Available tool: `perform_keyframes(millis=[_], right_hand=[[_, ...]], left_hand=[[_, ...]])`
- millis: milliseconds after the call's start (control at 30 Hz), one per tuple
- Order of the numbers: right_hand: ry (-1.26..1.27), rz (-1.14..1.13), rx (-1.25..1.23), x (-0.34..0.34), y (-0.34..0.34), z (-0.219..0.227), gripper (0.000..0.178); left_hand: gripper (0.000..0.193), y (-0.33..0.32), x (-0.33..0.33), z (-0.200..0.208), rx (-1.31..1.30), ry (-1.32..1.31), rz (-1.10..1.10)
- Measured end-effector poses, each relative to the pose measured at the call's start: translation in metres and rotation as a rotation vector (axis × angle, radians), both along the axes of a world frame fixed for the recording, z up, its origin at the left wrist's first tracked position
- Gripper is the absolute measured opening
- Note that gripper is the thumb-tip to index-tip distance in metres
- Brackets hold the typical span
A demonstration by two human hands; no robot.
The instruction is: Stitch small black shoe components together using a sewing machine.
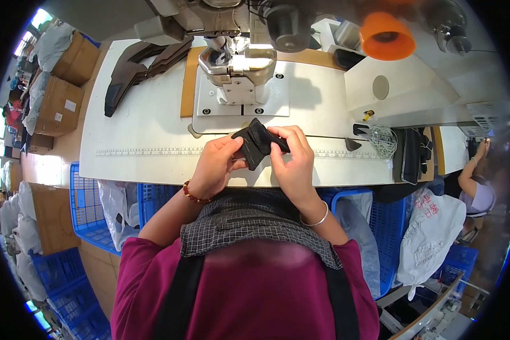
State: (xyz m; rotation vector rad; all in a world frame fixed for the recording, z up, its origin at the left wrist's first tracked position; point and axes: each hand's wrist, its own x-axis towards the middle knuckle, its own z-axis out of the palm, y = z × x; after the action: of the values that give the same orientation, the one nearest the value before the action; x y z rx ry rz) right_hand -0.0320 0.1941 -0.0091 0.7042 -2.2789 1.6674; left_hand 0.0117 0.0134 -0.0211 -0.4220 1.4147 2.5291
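A folded black fabric piece is held between both hands above the near part of the white sewing table. My left hand pinches its left side, thumb on top. My right hand grips its right side with thumb and fingers. Just beyond the piece stands the sewing machine, its metal bed over a pale plate. A printed ruler strip runs along the table under my hands. What kind of part the fabric is, I cannot tell.
Dark cut pieces lie at the table's far left. To the right are a bundle of pale cord and an orange cone. Blue crates with plastic bags flank me below the table edge. Another person sits at far right.
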Motion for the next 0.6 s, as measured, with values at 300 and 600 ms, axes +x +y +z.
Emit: perform_keyframes(millis=[300,600], right_hand=[[0.213,-0.058,0.089,0.002,0.002,0.008,0.028],[0.193,-0.062,0.053,0.004,0.003,0.009,0.028]], left_hand=[[0.028,0.007,0.003,0.011,0.081,0.096,-0.053],[0.029,0.006,0.007,0.008,0.123,0.137,-0.066]])
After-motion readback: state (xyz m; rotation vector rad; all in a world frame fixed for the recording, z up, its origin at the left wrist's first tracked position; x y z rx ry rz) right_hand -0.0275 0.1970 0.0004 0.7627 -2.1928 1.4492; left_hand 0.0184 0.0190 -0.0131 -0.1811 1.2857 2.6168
